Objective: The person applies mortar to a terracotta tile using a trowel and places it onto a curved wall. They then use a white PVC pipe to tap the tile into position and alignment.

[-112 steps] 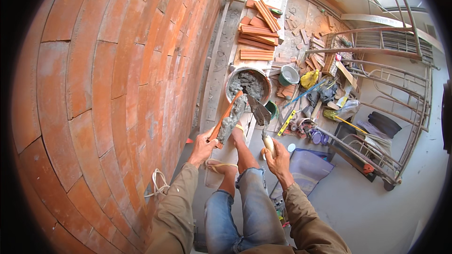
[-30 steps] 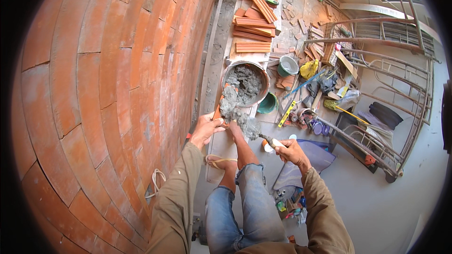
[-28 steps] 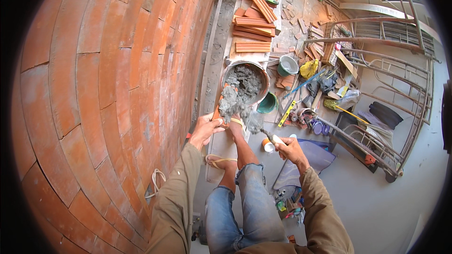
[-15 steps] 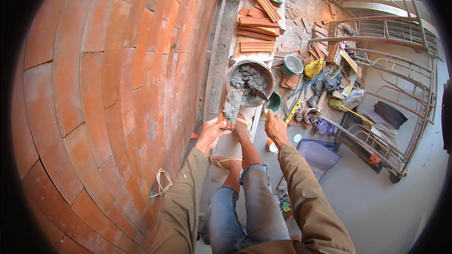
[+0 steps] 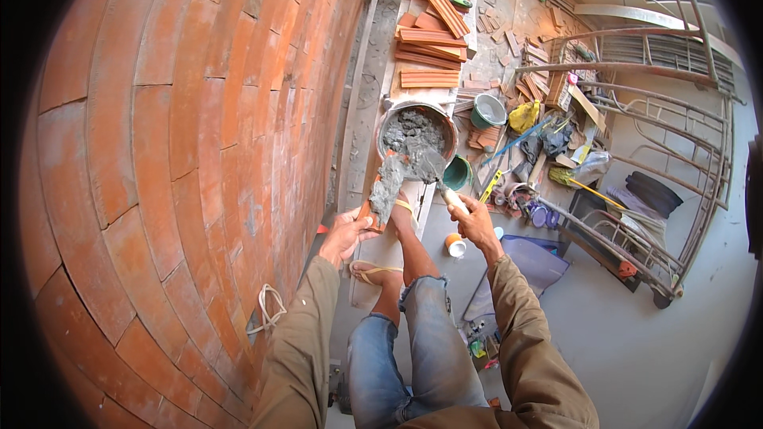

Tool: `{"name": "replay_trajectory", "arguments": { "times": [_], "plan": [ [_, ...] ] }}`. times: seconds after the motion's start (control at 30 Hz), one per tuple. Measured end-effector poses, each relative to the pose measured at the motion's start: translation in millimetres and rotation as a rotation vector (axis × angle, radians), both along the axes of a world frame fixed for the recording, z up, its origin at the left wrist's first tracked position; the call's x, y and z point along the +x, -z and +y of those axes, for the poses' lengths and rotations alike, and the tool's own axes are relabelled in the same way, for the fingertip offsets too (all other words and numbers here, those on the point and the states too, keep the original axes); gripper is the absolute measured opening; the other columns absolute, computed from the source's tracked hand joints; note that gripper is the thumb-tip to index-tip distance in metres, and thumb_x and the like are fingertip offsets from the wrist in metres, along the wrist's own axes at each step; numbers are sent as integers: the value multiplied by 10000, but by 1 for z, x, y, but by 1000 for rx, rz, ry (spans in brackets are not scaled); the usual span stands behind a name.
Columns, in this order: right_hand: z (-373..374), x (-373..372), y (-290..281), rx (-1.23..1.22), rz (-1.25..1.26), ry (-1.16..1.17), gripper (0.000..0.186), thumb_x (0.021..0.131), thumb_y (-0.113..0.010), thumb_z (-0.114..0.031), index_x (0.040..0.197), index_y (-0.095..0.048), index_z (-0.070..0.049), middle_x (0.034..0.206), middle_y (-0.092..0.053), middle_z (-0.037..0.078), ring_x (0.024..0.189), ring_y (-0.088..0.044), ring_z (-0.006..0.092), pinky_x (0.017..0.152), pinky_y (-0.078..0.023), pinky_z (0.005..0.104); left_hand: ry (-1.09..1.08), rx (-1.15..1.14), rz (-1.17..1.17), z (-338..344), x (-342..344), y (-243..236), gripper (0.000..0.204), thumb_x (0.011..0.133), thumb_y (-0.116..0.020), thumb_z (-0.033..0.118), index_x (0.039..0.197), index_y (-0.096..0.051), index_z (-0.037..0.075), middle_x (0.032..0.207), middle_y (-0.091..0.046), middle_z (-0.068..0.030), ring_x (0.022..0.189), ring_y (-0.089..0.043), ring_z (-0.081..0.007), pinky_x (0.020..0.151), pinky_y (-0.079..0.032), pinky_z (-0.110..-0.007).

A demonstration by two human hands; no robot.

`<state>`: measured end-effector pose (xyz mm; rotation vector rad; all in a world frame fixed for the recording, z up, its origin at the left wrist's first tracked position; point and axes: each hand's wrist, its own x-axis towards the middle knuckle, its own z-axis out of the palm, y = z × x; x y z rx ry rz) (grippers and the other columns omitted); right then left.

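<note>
My left hand [image 5: 346,232] grips a narrow orange brick tile [image 5: 367,212] topped with grey mortar [image 5: 386,191]. In my right hand [image 5: 475,225] is the pale handle of a trowel [image 5: 455,200]; its mortar-smeared blade [image 5: 425,167] lies over the upper end of the tile, at the near side of a round bucket of mortar [image 5: 412,131]. The bucket sits on a long plank [image 5: 412,89], with stacked orange tiles [image 5: 431,40] beyond it. My sandalled feet [image 5: 377,272] are on the same plank.
An orange brick wall [image 5: 183,151] rises at the left. To the right and lower down lie buckets [image 5: 487,111], a yellow level [image 5: 490,187], tile pieces, bags and tools. A metal scaffold frame [image 5: 660,123] stands at the right. A pale cable [image 5: 269,310] hangs by the wall.
My right hand moved up from lower right to the bucket's near side. Since half a second ago the trowel blade has shifted from inside the bucket toward the tile's end.
</note>
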<state>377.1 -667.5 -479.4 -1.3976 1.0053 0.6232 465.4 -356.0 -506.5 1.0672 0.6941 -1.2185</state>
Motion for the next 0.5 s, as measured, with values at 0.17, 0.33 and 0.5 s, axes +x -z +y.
{"name": "replay_trajectory", "arguments": {
  "times": [0.17, 0.33, 0.5],
  "plan": [
    [2, -8, 2, -2, 30, 0, 438, 915, -695, -230, 1321, -632, -78, 733, -596, 0, 508, -501, 68, 454, -406, 235, 81, 9, -40, -6, 4, -12, 501, 943, -584, 44, 1429, -480, -16, 1206, -650, -131, 1035, -672, -228, 897, -573, -394],
    [3, -23, -2, 12, 10, -65, 450, 909, -698, -224, 1333, -634, -89, 719, -597, -5, 501, -500, 67, 439, -395, 239, 98, -1, -91, -12, 6, -13, 511, 942, -569, 44, 1440, -471, -13, 1211, -652, -127, 1029, -671, -216, 874, -579, -377],
    [11, -40, -19, 103, 17, -37, 458, 901, -711, -218, 1338, -636, -102, 703, -592, -13, 483, -487, 64, 429, -390, 240, 57, 23, -78, -22, 11, -13, 421, 937, -580, 40, 1356, -574, 10, 1137, -666, -82, 968, -653, -161, 812, -589, -330]
  ]
}}
